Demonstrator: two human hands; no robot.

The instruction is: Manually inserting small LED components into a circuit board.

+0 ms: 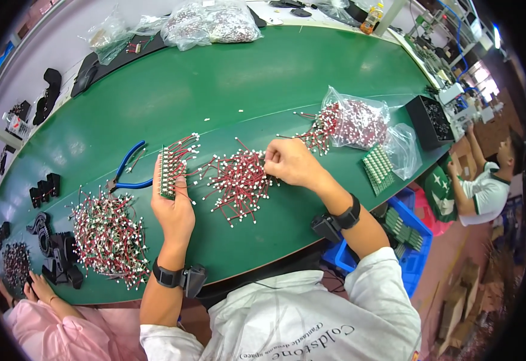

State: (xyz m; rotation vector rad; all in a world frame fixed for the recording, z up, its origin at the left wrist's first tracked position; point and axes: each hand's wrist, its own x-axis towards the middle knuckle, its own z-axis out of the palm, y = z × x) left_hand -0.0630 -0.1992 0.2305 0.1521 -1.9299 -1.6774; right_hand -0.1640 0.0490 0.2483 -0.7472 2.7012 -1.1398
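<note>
My left hand point(174, 210) grips a green circuit board panel point(167, 172) upright, with rows of white connectors on its face. Several short red-and-black wires with white plugs point(186, 147) stick out from its right side. A loose pile of such wires point(239, 180) lies on the green table between my hands. At the pile's right edge, my right hand point(290, 161) is closed in a pinch; whatever its fingertips hold is too small to make out. Just left of the panel lie blue-handled pliers point(132, 185).
A bigger wire heap point(108, 237) lies left, near a person in pink point(64, 325). At right are an open plastic bag of wires point(359, 123), another board panel point(378, 169), a black bin point(429, 122) and, below the table edge, a blue crate point(416, 274). Another person point(485, 186) is beyond.
</note>
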